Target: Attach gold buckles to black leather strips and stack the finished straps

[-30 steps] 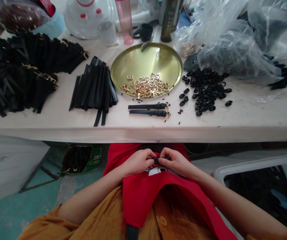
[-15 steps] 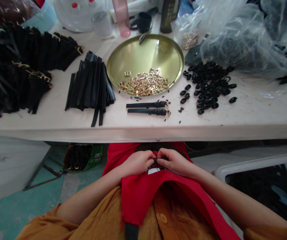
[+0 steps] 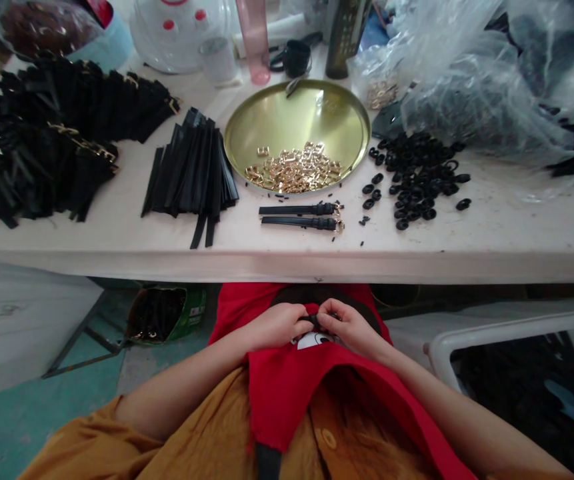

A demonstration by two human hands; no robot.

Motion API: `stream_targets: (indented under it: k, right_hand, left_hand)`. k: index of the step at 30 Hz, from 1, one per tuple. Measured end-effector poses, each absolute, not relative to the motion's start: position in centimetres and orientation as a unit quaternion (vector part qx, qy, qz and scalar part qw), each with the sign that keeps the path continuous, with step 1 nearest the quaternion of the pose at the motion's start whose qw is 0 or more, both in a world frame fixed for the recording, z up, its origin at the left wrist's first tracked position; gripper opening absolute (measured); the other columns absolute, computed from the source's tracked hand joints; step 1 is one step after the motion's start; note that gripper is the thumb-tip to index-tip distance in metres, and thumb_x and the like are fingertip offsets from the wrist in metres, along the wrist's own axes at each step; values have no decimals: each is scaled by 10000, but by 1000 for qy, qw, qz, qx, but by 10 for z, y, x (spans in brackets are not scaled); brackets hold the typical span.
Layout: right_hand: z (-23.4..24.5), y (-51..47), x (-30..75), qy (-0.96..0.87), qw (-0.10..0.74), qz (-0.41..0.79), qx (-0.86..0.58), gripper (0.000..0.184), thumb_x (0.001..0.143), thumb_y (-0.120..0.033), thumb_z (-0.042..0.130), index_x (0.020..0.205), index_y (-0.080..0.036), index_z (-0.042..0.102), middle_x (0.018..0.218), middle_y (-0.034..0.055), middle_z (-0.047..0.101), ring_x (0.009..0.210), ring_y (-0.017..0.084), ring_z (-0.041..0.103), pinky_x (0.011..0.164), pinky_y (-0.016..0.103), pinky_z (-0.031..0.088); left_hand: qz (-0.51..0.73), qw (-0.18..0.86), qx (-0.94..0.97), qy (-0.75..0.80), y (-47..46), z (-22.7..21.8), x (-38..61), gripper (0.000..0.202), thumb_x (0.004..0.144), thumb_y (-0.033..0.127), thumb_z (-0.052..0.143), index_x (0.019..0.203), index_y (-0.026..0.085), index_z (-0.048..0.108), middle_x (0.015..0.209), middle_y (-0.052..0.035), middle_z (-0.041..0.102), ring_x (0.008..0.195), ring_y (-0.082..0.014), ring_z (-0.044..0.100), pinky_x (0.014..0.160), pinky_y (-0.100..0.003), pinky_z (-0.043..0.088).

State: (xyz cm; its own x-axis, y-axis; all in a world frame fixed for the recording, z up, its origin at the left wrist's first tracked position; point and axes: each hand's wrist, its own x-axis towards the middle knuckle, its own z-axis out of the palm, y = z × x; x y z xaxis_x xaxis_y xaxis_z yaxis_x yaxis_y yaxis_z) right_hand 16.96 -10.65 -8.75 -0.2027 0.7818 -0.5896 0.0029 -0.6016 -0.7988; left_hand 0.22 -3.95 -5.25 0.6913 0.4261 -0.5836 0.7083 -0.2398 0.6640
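Over my lap, my left hand (image 3: 285, 324) and my right hand (image 3: 345, 325) pinch a short black strap (image 3: 311, 320) between them, fingertips almost meeting. Most of the strap is hidden by the fingers. On the table straight ahead lie two finished-looking black straps (image 3: 297, 221), side by side, with gold buckles at their right ends. Behind them, a round gold tray (image 3: 287, 110) holds a heap of small gold buckles (image 3: 307, 167). A fanned stack of plain black straps (image 3: 187, 170) lies left of the tray, and a pile of black loops (image 3: 419, 177) lies right of it.
Buckled black straps (image 3: 57, 140) are heaped at the far left. Clear plastic bags (image 3: 487, 100), a dark bottle (image 3: 344, 40), a pink tumbler (image 3: 254, 43) and a black cup (image 3: 297, 59) stand behind. The table edge (image 3: 217, 265) runs above my lap; a white bin (image 3: 439, 353) is at right.
The view has shifted slightly, so the table things appear a little farther right. My hands stay at my lap, with a bit more of the black strap showing between the fingers.
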Motion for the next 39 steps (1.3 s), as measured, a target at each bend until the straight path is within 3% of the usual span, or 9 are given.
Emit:
stream_targets:
  k: [8,14,21,31,36,39]
  right_hand:
    - [-85,-115,172,-406,272,687,-537,243,752,-399,527,718,-169,456,621,-46,440,563,79,394,541,217,320]
    - [-81,-115,170,-526,238,595,-559,161,784,-320,480,712,-176,481,661,-19,492,618,106,445,582,228,364]
    - [-74,-110,179,-673,107,504,-531,169,812,-272,405,766,-180,540,739,37,588,679,148,521,626,257,389]
    - [-88,-107,168,-706,100,470,-520,170,807,-231,393,758,-178,547,772,71,607,707,171,533,635,269,394]
    - [-86,-104,172,-673,119,499,-533,191,830,-286,400,848,-181,558,819,63,614,749,169,553,669,267,408]
    - [-80,-103,178,-678,84,497,-535,198,828,-292,409,887,-184,564,859,67,630,785,179,570,688,273,409]
  left_hand:
    - [-154,567,739,329,-42,-40,-5,235,802,330,437,831,142,575,739,-6,599,644,-114,522,542,-188,342]
    - [-162,480,795,332,-49,-38,-3,301,845,366,397,882,144,597,855,-63,647,734,-177,580,579,-235,356]
    - [-177,440,818,324,-49,-40,0,305,859,385,375,886,164,585,892,-64,651,796,-205,601,623,-256,404]
    - [-204,373,834,353,-56,-56,6,316,875,335,332,927,148,580,923,-103,652,825,-241,618,685,-312,462]
    - [-189,405,828,339,-47,-51,2,305,873,320,330,924,156,582,915,-94,651,822,-238,614,678,-305,457]
    - [-181,424,823,333,-46,-46,1,309,881,317,320,957,164,578,947,-82,650,845,-223,609,710,-297,455]
